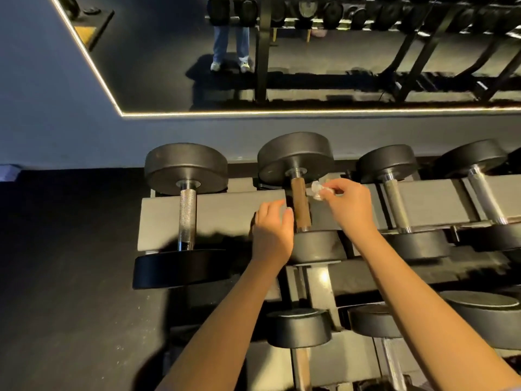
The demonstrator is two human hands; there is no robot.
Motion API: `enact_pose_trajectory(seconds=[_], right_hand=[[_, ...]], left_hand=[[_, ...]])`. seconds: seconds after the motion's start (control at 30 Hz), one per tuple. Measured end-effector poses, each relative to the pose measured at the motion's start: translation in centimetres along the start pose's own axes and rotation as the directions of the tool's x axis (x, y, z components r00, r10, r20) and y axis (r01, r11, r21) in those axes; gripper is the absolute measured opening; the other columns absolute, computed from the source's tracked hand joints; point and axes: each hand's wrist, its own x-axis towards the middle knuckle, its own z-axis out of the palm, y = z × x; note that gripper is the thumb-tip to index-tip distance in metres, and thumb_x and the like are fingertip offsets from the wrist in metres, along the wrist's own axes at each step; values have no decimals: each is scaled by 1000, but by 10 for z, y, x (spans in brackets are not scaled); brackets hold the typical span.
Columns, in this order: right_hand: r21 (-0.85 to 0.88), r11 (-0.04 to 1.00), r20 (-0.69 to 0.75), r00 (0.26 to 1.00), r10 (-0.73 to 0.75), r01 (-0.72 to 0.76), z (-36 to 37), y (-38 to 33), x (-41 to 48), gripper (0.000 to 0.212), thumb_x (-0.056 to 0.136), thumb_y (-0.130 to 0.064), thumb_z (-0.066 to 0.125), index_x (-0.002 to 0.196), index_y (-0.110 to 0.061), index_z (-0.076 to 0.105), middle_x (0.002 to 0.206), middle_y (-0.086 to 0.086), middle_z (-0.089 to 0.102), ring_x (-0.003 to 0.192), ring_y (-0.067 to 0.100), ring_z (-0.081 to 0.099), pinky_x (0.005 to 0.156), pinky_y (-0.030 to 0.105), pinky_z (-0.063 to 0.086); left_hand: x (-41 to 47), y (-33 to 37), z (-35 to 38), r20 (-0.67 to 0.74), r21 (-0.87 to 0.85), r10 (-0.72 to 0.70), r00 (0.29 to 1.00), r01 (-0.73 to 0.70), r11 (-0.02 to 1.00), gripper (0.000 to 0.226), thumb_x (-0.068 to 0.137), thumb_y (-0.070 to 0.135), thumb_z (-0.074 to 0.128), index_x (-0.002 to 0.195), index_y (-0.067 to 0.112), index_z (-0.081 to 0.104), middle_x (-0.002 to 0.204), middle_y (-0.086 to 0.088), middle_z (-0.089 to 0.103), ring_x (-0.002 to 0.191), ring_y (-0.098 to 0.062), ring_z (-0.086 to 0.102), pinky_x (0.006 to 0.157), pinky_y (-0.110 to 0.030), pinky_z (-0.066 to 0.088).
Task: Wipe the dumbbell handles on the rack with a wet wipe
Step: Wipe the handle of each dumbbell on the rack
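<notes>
- Landmark: black round-headed dumbbell with a brown cylindrical handle point(301, 203), second from the left end on the top tier of the grey metal rack point(231, 213). It lies front to back, far head against the wall side, near head towards the camera.
- crumpled white wet wipe point(320, 190): just right of the brown handle's far half, level with it. Can't tell whether it touches the handle.
- right hand point(349, 204): right of the landmark, over the rack rail. Thumb and fingertips pinch the wipe; the other fingers are curled in behind.
- left hand point(272, 232): just left of the brown handle's near half. Fingers close together and loosely bent, holding nothing. Fingertips point(289, 211) sit at the handle's left edge; contact unclear.
- Both forearms are bare and come in from the bottom edge, one either side of the landmark's near head.
- black dumbbell with a knurled silver handle point(187, 218): left of the landmark, at the rack's end, same orientation.
- two black dumbbells with chrome handles point(396, 204): right of the landmark, same tier.
- lower-tier black dumbbells point(298, 327): below and in front of the landmark.
- wall mirror with a lit edge strip point(310, 80): above and behind the landmark. It reflects rack frames, dumbbells, and legs in blue jeans with pale shoes.
- black floor point(70, 277): left of the rack.
</notes>
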Motion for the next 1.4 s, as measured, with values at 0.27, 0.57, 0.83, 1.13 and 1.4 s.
enact_pose_trajectory(seconds=[0.27,0.57,0.83,1.13,1.4], right_hand=[[2,999,109,993,34,-34,15,5,13,14,88,-19,67,98,-11,73,88,-3,67,80,7,58,62,4,37],[-33,995,201,975,98,-94,20,-6,20,12,85,-16,70,86,-4,72,87,6,71,82,18,63,69,13,46],[31,994,76,992,99,-101,23,-26,28,15,89,-17,65,100,-10,72,96,0,69,90,10,60,81,20,42],[-129,982,302,938,173,-139,10,-21,5,4,84,-11,69,86,-11,73,86,2,68,77,7,58,73,19,45],[-27,986,83,983,163,-162,24,-37,16,8,83,-16,71,91,-12,72,87,1,68,77,5,58,63,10,38]], left_hand=[[14,-18,-13,63,425,169,984,-180,887,65,92,40,14,123,6,60,122,-11,60,108,-26,57,88,-38,46],[53,-63,-37,335,729,76,939,-309,611,60,94,43,47,148,24,32,158,-3,21,138,-26,31,103,-42,37],[56,-68,-33,324,784,56,944,-302,542,67,93,34,55,151,29,21,161,1,8,144,-23,17,108,-37,34],[66,-54,-37,412,826,-106,905,-321,463,78,93,38,58,152,28,10,161,-1,-2,142,-26,15,106,-38,34],[66,-55,-38,426,837,-85,901,-356,414,81,93,39,58,153,27,5,160,-2,-1,141,-28,16,103,-37,35]])
